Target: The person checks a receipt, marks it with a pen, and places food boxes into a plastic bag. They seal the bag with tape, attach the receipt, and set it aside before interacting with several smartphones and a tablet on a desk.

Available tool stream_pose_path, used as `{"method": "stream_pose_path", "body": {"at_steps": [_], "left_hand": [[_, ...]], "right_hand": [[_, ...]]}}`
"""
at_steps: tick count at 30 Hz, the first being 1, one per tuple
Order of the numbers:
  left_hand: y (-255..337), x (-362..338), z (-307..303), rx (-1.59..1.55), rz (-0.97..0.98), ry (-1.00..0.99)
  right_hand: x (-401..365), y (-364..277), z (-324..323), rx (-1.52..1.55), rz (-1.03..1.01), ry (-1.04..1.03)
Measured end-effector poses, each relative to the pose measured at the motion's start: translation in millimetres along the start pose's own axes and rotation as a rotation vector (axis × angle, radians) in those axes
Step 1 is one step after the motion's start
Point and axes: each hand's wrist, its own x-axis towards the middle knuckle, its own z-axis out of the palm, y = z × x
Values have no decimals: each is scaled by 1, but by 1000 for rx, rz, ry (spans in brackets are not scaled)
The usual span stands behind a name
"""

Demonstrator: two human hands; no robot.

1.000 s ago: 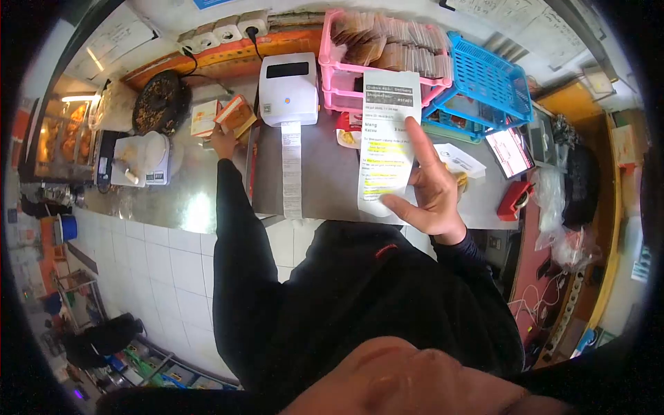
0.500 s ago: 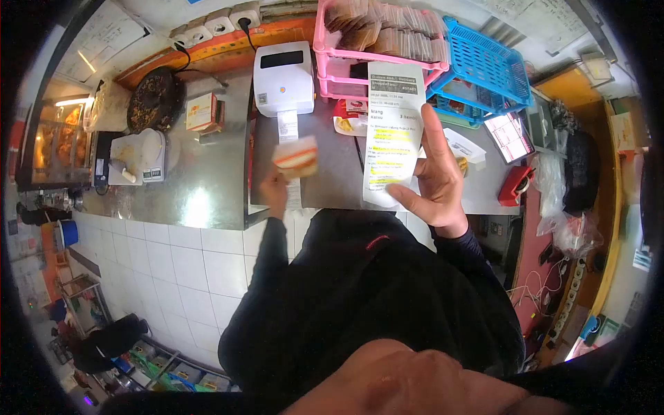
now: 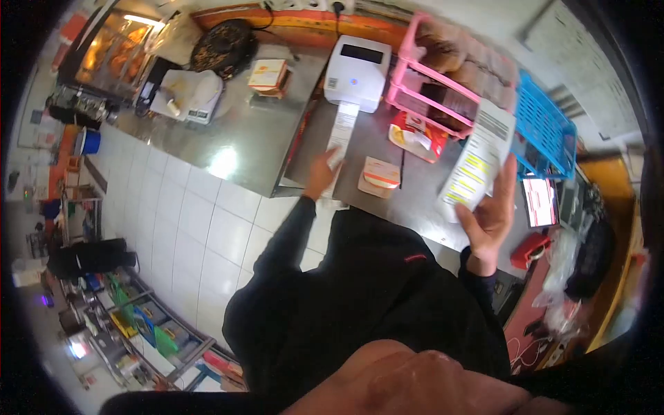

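Note:
My left hand [image 3: 320,176] is at the long paper strip [image 3: 344,128] that hangs from the white label printer [image 3: 357,72]; its fingers are closed on the strip's edge. In my right hand [image 3: 492,220] is a long receipt [image 3: 477,162] with yellow highlighted lines, pinched near its lower end by the thumb, with the fingers behind it. A small stack of orange and white paper [image 3: 379,177] lies on the metal counter between my two hands. A red packet [image 3: 418,136] sits behind the stack.
Pink rack [image 3: 432,79] with stacked packets and blue baskets [image 3: 546,124] stand at the back right. Left of the printer are a small box stack [image 3: 268,76], a white scale [image 3: 188,95] and a dark round tray [image 3: 223,48]. A red device [image 3: 530,250] is at the right.
The orange and white stack has left my left hand and lies on the counter. My left hand has moved to the printer strip. The view has turned, and my right hand still holds the receipt.

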Motion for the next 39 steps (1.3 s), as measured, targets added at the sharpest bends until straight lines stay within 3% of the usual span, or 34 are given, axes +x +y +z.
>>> {"method": "stream_pose_path", "body": {"at_steps": [2,3,4,6,7,9,12,16,18,22,24,26,28,30,32,34,35,36,39], "left_hand": [[-31,52,-49,-95,-269,149],[-56,77,-68,187,-141,325],[-79,105,-89,186,-194,307],[-123,145,-105,372,-267,483],[-138,158,-109,369,-268,480],[-167,178,-109,556,-521,443],[-192,193,-104,521,-649,337],[-226,200,-97,419,-555,273],[-264,197,-78,506,-404,422],[-198,181,-92,428,-417,456],[-175,158,-90,553,-167,575],[-120,137,-90,607,-172,493],[-73,103,-77,116,-134,437],[3,84,-63,-362,-195,169],[56,69,-33,-216,15,-168],[116,51,20,-495,204,-472],[165,39,39,-429,84,-684],[171,13,93,-705,46,-801],[300,-21,181,-858,-35,-1064]], "right_hand": [[2,2,0,24,34,12],[4,2,2,30,63,37],[4,3,3,32,64,36],[5,5,9,-18,100,21],[6,7,12,-21,102,22],[9,12,18,-37,103,19],[12,11,24,-74,133,40],[13,15,22,-91,170,55],[7,17,16,-121,206,107],[-3,20,0,-160,235,162],[-9,17,-13,-187,253,217],[-17,10,-29,-196,240,260],[-26,6,-54,-250,228,307],[-36,1,-83,-247,174,406],[-45,-6,-112,-207,119,545],[-62,-9,-150,-291,83,616],[-74,-10,-170,-296,79,631],[-87,-11,-191,-330,66,655],[-122,-21,-242,-339,74,745]]}}
